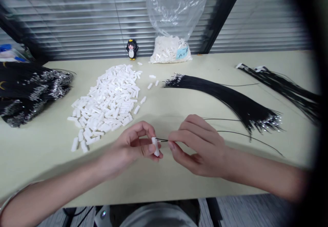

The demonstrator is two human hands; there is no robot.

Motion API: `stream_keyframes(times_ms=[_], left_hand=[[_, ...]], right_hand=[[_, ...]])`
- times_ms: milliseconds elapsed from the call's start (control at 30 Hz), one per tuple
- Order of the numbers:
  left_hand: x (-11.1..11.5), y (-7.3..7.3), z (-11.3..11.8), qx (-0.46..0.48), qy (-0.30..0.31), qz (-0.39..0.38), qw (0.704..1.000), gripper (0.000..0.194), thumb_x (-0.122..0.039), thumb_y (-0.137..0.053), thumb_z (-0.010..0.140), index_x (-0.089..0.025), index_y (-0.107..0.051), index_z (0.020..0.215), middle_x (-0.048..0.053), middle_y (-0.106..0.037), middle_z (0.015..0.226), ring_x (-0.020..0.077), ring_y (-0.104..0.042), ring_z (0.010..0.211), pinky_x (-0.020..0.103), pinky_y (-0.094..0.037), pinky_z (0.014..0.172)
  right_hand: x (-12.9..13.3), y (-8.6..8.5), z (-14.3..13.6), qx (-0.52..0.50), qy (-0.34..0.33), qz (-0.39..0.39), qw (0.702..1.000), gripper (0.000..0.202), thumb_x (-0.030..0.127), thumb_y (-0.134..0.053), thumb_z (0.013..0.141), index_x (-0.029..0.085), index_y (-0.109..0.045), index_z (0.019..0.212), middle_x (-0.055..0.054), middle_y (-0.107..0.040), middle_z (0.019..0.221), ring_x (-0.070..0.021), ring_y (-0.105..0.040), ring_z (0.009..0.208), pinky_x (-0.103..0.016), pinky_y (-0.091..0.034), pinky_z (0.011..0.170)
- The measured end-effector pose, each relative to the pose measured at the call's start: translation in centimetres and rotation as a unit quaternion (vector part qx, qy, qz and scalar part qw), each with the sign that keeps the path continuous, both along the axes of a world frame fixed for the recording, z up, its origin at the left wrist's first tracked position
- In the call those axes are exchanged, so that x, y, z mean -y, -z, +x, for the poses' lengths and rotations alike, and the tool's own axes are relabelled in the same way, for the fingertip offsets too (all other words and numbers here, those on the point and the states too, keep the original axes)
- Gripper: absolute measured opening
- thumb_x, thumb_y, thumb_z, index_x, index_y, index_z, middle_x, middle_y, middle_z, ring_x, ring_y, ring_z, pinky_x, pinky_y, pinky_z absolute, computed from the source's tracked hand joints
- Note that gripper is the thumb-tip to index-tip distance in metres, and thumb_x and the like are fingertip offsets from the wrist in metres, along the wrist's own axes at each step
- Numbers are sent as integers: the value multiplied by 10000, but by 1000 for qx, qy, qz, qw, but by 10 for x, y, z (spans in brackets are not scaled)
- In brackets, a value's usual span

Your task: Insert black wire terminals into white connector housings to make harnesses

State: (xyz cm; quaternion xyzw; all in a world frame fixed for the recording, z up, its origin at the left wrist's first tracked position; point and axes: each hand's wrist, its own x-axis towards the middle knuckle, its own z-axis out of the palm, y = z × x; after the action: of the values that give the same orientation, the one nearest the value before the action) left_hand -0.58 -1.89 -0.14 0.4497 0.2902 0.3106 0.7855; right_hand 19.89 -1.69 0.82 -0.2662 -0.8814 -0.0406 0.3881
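My left hand is closed on a small white connector, held upright and slightly tilted between thumb and fingers. Thin black wires run from the connector's right side to the fingertips of my right hand, which pinches them. The far ends of two wires come out behind my right hand and lie to the right. A large pile of white connectors is spread on the table beyond my left hand. Behind my right hand lies a fanned bundle of black wires with silvery tips at both ends.
On the pale table, a clear bag of white pieces and a penguin figurine stand at the back. More black wire bundles lie at the far left and at the right. Window blinds rise behind.
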Motion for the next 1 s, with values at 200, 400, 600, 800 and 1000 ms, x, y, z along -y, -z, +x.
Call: stream_keyframes(times_ms=[200, 400, 600, 800, 1000], left_hand=[[-1, -2, -1, -3, 7, 1, 1000, 146, -136, -614, 836, -169, -493, 912, 22, -610, 819, 114, -599, 778, 249, -490, 721], [0, -1, -2, -6, 3, -1, 1000, 141, -140, -616, 832, -167, -497, 903, 28, -609, 817, 126, -601, 783, 257, -487, 720], [1, 0, -2, -4, 6, 4, 1000, 146, -134, -617, 830, -171, -502, 913, 18, -601, 834, 117, -603, 781, 253, -486, 721], [0, 3, -3, -38, -9, 6, 999, 166, -148, -653, 806, -168, -507, 882, 17, -637, 788, 124, -619, 749, 262, -481, 699], [0, 8, -5, -48, -40, 41, 997, 164, -120, -692, 758, -159, -541, 809, 5, -652, 753, 126, -623, 670, 247, -478, 610]], right_hand=[[3, -2, 1, 0, 1, -11, 1000, 115, 116, -580, 752, 158, -495, 816, 6, -484, 656, -78, -363, 653, -256, -337, 633], [5, -4, 0, 4, 10, -6, 1000, 111, 109, -580, 757, 150, -502, 823, 2, -482, 650, -78, -361, 652, -250, -331, 618], [4, 0, 1, 15, 12, -3, 1000, 106, 130, -586, 762, 157, -507, 828, 6, -481, 653, -81, -371, 659, -250, -328, 621], [5, 1, 1, 27, 9, 8, 1000, 69, 145, -586, 772, 145, -529, 812, 0, -490, 636, -80, -378, 646, -249, -330, 612], [5, 3, -2, 41, 12, 7, 999, 27, 125, -583, 772, 130, -564, 754, -6, -491, 609, -84, -362, 636, -241, -337, 602]])
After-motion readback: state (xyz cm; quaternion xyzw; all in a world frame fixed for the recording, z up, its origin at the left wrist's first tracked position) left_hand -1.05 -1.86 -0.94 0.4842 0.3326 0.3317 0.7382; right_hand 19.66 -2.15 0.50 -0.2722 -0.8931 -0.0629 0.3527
